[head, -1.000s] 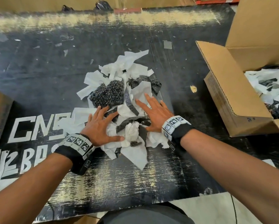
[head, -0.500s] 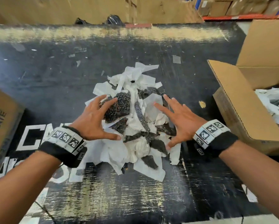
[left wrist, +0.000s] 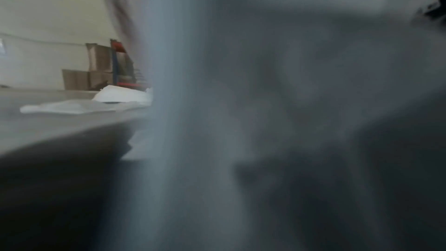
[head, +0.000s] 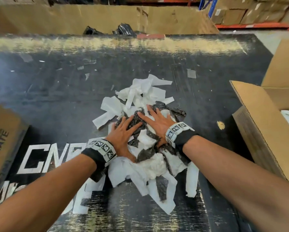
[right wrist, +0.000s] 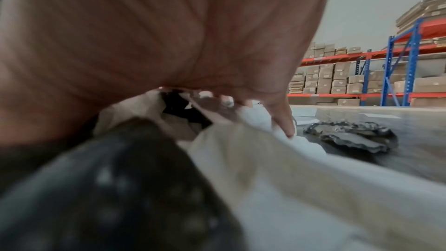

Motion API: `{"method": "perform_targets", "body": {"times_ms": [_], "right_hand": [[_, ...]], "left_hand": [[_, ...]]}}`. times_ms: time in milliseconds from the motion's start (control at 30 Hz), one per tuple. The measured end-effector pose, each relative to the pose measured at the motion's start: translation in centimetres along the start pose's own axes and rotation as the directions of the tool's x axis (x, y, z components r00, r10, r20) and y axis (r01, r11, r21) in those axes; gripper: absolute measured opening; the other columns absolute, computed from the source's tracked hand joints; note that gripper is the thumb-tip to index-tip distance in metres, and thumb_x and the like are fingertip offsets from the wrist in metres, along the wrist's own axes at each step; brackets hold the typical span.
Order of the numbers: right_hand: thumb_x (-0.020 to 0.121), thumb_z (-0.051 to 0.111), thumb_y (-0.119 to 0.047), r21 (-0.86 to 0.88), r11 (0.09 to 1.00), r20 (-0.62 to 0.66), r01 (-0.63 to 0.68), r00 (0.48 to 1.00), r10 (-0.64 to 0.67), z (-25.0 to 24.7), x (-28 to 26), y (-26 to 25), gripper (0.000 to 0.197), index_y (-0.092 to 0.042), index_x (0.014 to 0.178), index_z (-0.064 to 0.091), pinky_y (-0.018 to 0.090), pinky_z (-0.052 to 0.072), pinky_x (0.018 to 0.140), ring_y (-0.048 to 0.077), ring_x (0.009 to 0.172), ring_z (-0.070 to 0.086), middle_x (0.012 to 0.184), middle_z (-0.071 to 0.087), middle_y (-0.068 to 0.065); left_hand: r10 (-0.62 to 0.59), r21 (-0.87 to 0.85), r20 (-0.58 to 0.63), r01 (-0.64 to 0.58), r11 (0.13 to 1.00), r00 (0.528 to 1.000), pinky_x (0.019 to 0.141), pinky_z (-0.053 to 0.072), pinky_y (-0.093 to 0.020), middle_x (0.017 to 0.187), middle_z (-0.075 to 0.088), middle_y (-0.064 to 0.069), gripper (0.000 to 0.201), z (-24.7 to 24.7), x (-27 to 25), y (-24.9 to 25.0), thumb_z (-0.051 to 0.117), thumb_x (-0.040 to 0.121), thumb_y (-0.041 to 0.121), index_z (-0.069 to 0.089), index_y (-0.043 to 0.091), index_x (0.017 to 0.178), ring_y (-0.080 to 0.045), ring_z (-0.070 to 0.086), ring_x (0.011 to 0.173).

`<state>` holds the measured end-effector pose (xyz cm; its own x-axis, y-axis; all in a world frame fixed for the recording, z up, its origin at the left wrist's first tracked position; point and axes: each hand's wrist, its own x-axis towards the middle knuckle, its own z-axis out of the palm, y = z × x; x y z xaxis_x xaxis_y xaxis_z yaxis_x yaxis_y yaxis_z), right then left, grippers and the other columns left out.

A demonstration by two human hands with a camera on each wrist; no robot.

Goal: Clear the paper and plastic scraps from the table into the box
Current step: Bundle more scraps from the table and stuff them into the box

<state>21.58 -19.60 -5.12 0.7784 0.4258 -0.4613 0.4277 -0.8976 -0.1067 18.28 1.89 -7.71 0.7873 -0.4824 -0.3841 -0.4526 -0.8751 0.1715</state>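
Both hands have closed in, left hand and right hand flat, fingers spread, on the scrap pile, well apart from the box.

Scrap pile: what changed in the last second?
Both hands moved farther up the pile: the left hand and right hand, apart half a second ago, now lie flat close together on the black plastic, fingers spread. Nothing is lifted. The box stays at right, scraps inside.
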Motion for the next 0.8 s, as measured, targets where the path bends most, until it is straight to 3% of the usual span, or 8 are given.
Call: {"method": "perform_targets", "body": {"times_ms": [133,233,300,400,500,567,667,800], "right_hand": [[0.084,0.072,-0.001,0.026,1.0,-0.028,0.006,1.0,-0.005,0.1,0.4,-0.2,0.111,-0.033,0.159,-0.003,0.063,0.018,0.117,0.035,0.153,0.003,0.167,0.001,0.011],[0.09,0.062,0.001,0.041,0.999,-0.131,0.02,0.991,-0.014,0.6,-0.6,-0.5,0.088,-0.029,0.159,0.016,0.05,0.039,0.111,0.034,0.145,0.034,0.163,0.025,0.011],[0.09,0.061,-0.003,0.054,0.999,-0.194,0.005,0.981,0.006,0.9,-1.2,-1.1,0.078,-0.03,0.155,0.029,0.048,0.048,0.103,0.035,0.132,0.05,0.155,0.041,0.007],[0.09,0.06,-0.005,0.082,0.996,-0.25,-0.026,0.967,0.046,1.3,-2.3,-2.5,0.067,-0.029,0.148,0.039,0.049,0.052,0.095,0.036,0.119,0.059,0.14,0.054,0.007],[0.088,0.061,-0.003,0.087,0.996,-0.277,-0.03,0.959,0.053,1.3,-3.3,-3.3,0.067,-0.026,0.146,0.039,0.048,0.054,0.092,0.036,0.114,0.061,0.132,0.058,0.008],[0.091,0.058,-0.01,0.118,0.993,-0.341,-0.022,0.938,0.061,0.8,-4.0,-3.6,0.064,-0.027,0.149,0.035,0.047,0.053,0.093,0.035,0.117,0.06,0.135,0.057,0.008],[0.096,0.046,-0.011,0.151,0.988,-0.487,-0.021,0.868,0.093,-0.4,-5.4,-4.2,0.064,-0.028,0.155,0.029,0.047,0.053,0.092,0.034,0.116,0.059,0.141,0.053,0.008],[0.081,0.06,0.005,0.178,0.983,-0.747,0.036,0.656,0.112,-2.0,-7.3,-5.5,0.067,-0.019,0.143,0.054,0.044,0.061,0.067,0.035,0.097,0.07,0.146,0.052,0.014]], "left_hand": [[-0.012,-0.29,-0.167,-0.037,0.956,0.986,0.116,0.037,-0.05,0.169,0.004,0.001,0.125,0.9,0.0,0.9,0.087,0.06,0.063,0.017,0.036,0.16,-0.03,0.029,0.149],[-0.029,-0.397,-0.253,-0.076,0.915,0.967,0.108,0.048,-0.042,0.166,0.023,0.004,0.098,1.2,-0.3,1.8,0.086,0.072,0.044,0.036,0.031,0.155,-0.024,0.051,0.136],[-0.054,-0.395,-0.31,-0.077,0.915,0.949,0.104,0.051,-0.04,0.16,0.039,0.003,0.077,1.3,-0.8,2.5,0.081,0.076,0.027,0.05,0.026,0.146,-0.024,0.058,0.13],[-0.088,-0.385,-0.36,-0.062,0.921,0.929,0.102,0.052,-0.039,0.151,0.052,0.004,0.055,1.1,-1.4,3.7,0.071,0.081,0.016,0.063,0.024,0.135,-0.023,0.062,0.125],[-0.105,-0.363,-0.391,-0.049,0.93,0.914,0.101,0.053,-0.036,0.149,0.053,0.007,0.057,0.6,-2.3,4.5,0.065,0.081,0.008,0.063,0.026,0.135,-0.021,0.063,0.124],[-0.123,-0.382,-0.469,-0.075,0.921,0.875,0.098,0.055,-0.035,0.15,0.052,0.009,0.063,0.1,-3.2,4.5,0.066,0.078,0.005,0.063,0.029,0.137,-0.018,0.065,0.121],[-0.127,-0.386,-0.629,-0.167,0.907,0.767,0.093,0.058,-0.033,0.15,0.051,0.011,0.068,-0.7,-4.5,4.6,0.076,0.073,-0.001,0.066,0.029,0.133,-0.012,0.067,0.116],[-0.118,-0.33,-0.779,-0.243,0.912,0.616,0.091,0.059,-0.033,0.15,0.052,0.011,0.07,-2.5,-5.6,4.8,0.08,0.071,-0.007,0.069,0.027,0.131,-0.009,0.062,0.122]]}}
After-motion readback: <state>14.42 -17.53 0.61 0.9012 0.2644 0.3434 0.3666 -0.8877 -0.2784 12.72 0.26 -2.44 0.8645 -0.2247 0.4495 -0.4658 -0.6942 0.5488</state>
